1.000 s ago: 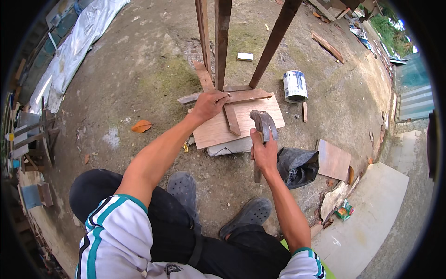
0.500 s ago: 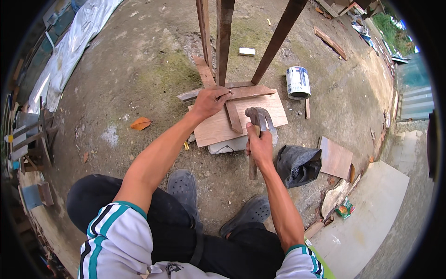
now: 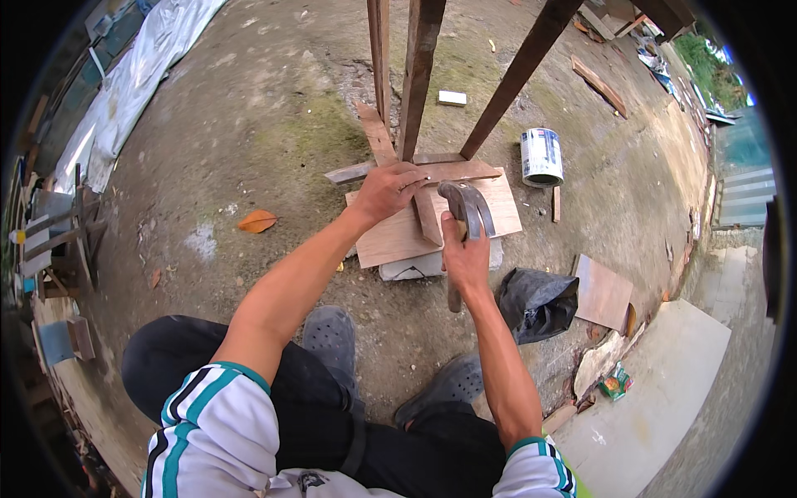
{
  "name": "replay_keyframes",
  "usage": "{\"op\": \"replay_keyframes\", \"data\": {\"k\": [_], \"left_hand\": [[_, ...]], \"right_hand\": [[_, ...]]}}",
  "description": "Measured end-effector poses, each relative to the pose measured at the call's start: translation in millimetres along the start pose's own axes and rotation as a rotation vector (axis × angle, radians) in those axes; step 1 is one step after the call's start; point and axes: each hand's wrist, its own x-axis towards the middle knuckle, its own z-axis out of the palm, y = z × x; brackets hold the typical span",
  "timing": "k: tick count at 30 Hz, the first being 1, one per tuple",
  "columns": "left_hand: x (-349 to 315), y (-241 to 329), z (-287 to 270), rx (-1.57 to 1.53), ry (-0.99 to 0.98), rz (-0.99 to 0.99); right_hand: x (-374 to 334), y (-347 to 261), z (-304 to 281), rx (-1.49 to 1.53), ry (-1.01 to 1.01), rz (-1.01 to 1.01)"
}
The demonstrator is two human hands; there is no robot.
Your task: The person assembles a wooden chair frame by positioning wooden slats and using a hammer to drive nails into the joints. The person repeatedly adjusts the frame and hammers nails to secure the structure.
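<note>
Left hand (image 3: 390,189) presses a thin wooden strip (image 3: 425,212) flat onto the pale plywood board (image 3: 398,236); right hand (image 3: 465,259) grips a steel claw hammer (image 3: 466,207), apparently mid-nailing, aim needed.

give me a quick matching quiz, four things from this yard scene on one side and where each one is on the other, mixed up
Things:
1. hammer
2. paint can
3. orange leaf
4. black bag

Places:
A. on the ground left of the boards
B. gripped in the right hand
C. on the ground right of the right forearm
D. standing on the ground right of the slanted wooden leg

Pairs: 1-B, 2-D, 3-A, 4-C
</note>
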Motion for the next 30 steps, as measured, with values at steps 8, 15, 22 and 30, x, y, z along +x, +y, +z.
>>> {"op": "replay_keyframes", "data": {"k": [8,15,22,30], "left_hand": [[-3.8,2.4,2.6,0.071,0.051,0.061],[-6.2,-2.6,4.2,0.106,0.040,0.082],[-5.1,-4.1,5.1,0.098,0.031,0.092],[-5.4,-6.5,2.3,0.115,0.017,0.109]], "right_hand": [[-0.4,-10.2,10.0,-0.052,0.126,-0.392],[11.0,-18.6,24.5,-0.112,0.282,-0.570],[8.5,-14.7,20.2,-0.134,0.187,-0.517],[-2.3,-5.1,20.8,-0.108,0.131,-0.387]]}}
